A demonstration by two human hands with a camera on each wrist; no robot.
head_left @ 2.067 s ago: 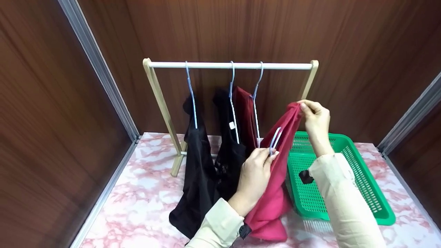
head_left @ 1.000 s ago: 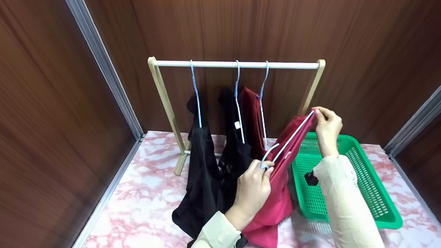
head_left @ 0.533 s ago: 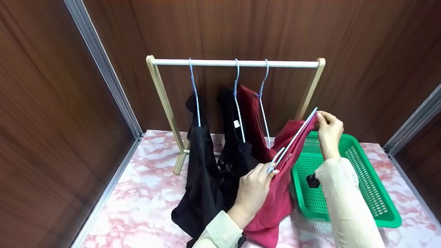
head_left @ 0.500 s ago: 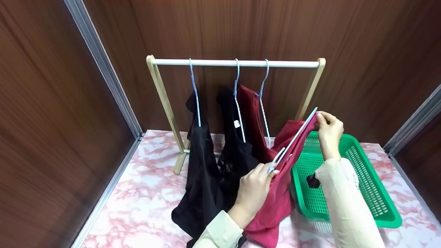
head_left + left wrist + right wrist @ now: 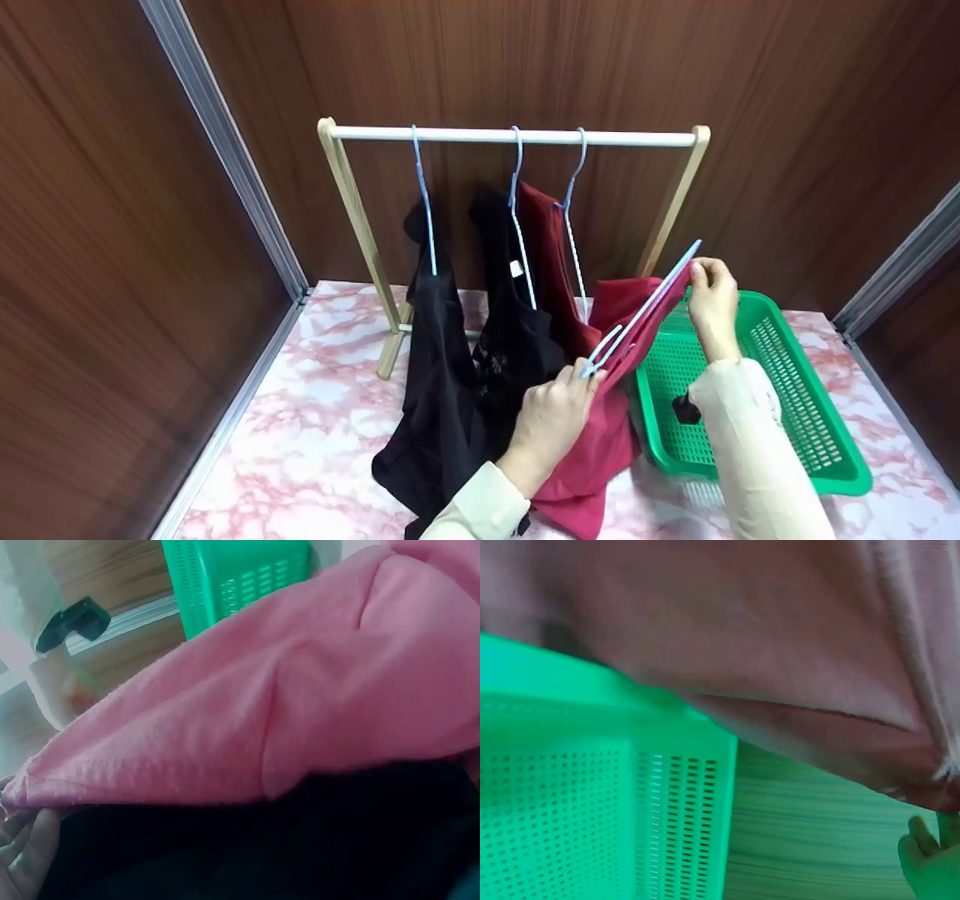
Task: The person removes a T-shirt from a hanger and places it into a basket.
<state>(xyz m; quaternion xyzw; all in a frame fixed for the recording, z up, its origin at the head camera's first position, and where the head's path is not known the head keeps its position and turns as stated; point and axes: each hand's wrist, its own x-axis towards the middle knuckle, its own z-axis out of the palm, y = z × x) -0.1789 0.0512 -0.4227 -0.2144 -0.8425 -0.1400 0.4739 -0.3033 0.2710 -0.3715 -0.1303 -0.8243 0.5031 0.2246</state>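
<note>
Pinching a light blue hanger (image 5: 649,303) near its hook with the left hand (image 5: 553,411), plus the edge of a pinkish-red garment (image 5: 600,435) with the right hand (image 5: 714,304), close to the hanger's upper end. Holding the lot tilted pretty steeply in front of the rack (image 5: 634,139), just beside the green basket (image 5: 840,481) on the bench (image 5: 300,450).

Held garment (image 5: 600,439): raspberry pink, by my head view
Held hanger (image 5: 644,311): pale blue
Hung clothes (image 5: 441,352): two black, one dark red
Rail (image 5: 469,135): white
Basket (image 5: 844,481): green
Tabletop (image 5: 300,450): white, marbled pink
Wall (image 5: 495,60): I get brown woodgrain
</note>
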